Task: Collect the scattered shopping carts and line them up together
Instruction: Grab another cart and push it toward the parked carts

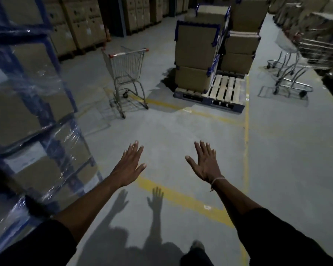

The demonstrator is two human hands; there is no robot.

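Observation:
A single wire shopping cart point(126, 72) with a red-tipped handle stands on the grey floor ahead and to the left, several steps away. Far right, nested shopping carts point(296, 54) stand in a row by the stacked boxes. My left hand point(130, 163) and my right hand point(205, 163) are stretched out in front of me, palms down, fingers spread. Both hands hold nothing and are well short of either cart.
A pallet point(222, 93) with tall cardboard boxes point(196, 54) stands in the middle ahead. A shrink-wrapped stack of boxes point(27, 112) with blue corner strips rises close on my left. Yellow floor lines point(246, 141) mark bays. More boxes line the back wall.

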